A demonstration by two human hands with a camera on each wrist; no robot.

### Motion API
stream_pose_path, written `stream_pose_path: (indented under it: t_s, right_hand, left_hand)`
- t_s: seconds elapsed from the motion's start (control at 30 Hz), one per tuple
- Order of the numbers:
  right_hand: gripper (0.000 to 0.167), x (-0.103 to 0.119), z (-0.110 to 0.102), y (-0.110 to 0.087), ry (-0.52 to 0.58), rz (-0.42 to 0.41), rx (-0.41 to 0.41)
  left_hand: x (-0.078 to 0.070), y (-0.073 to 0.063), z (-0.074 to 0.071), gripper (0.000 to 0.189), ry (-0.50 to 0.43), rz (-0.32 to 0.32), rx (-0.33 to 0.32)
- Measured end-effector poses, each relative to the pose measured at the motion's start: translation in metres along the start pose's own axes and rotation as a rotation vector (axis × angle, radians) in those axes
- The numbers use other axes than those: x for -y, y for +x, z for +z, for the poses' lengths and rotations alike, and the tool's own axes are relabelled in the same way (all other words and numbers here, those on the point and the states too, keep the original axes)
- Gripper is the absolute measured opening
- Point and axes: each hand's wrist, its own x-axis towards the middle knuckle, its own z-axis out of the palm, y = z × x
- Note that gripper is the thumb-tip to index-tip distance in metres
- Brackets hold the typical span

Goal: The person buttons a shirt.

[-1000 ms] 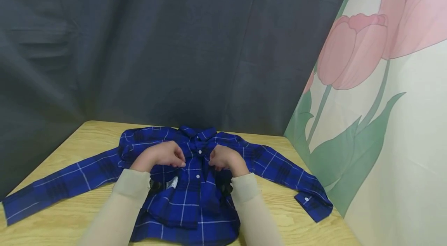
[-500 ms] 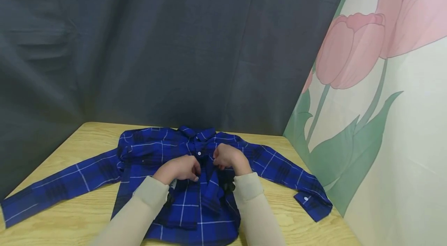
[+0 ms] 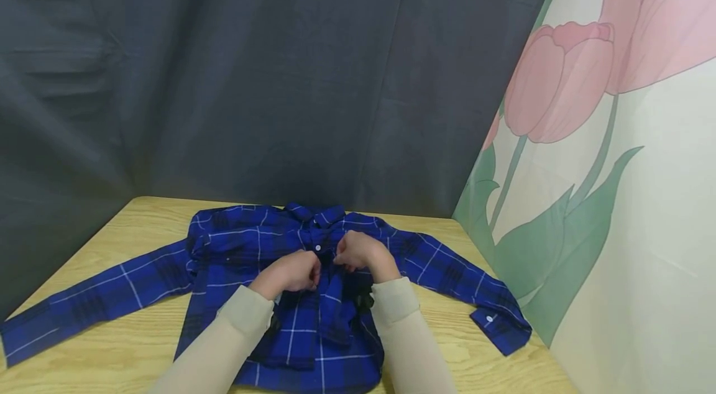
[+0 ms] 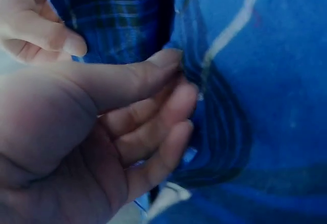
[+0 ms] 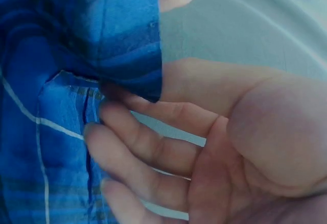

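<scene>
A blue plaid button-up shirt (image 3: 224, 276) lies front up with its collar (image 3: 330, 215) at the far side. Over the middle of its front, my left hand (image 3: 291, 273) pinches the left front edge, thumb against index finger in the left wrist view. Just to the right, my right hand (image 3: 360, 251) pinches the other front edge; a flap of cloth (image 5: 130, 55) covers its thumb tip in the right wrist view. A white button (image 3: 318, 248) shows between the hands, slightly above them. Below the hands, the two front edges overlap, and part of the opening lies in shadow.
The shirt's left sleeve (image 3: 106, 288) stretches across the wooden table (image 3: 112, 344); the right sleeve (image 3: 464, 270) ends in a folded-back cuff (image 3: 500, 329). Behind the table hangs a dark curtain (image 3: 268, 71). A tulip-printed wall (image 3: 665, 226) stands along the right.
My left hand has moved right and nearer to me, and the left front panel now lies flatter. My right hand stays near its place, with its edge of the shirt drawn across.
</scene>
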Motion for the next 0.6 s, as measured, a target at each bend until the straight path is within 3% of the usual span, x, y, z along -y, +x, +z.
stream_pose_path:
  t_s: [0.1, 0.13, 0.3, 0.47, 0.6]
  right_hand:
    - [0.015, 0.001, 0.002, 0.001, -0.011, -0.014, -0.022]
    - [0.013, 0.002, 0.002, 0.002, -0.013, -0.020, -0.034]
    - [0.017, 0.004, 0.003, 0.003, 0.011, -0.041, -0.070]
    - [0.024, 0.012, 0.004, 0.001, 0.121, -0.051, -0.100]
    - [0.021, 0.021, 0.008, 0.000, 0.206, -0.031, -0.119]
  left_hand:
    - [0.003, 0.000, 0.001, 0.022, -0.060, -0.017, -0.011]
    - [-0.007, -0.007, -0.007, 0.022, -0.099, -0.056, -0.009]
    - [0.002, -0.014, -0.022, 0.008, -0.257, -0.130, -0.091]
    - [0.009, -0.024, -0.041, 0.008, -0.494, -0.224, -0.163]
    - [0.013, -0.026, -0.047, 0.012, -0.603, -0.278, -0.156]
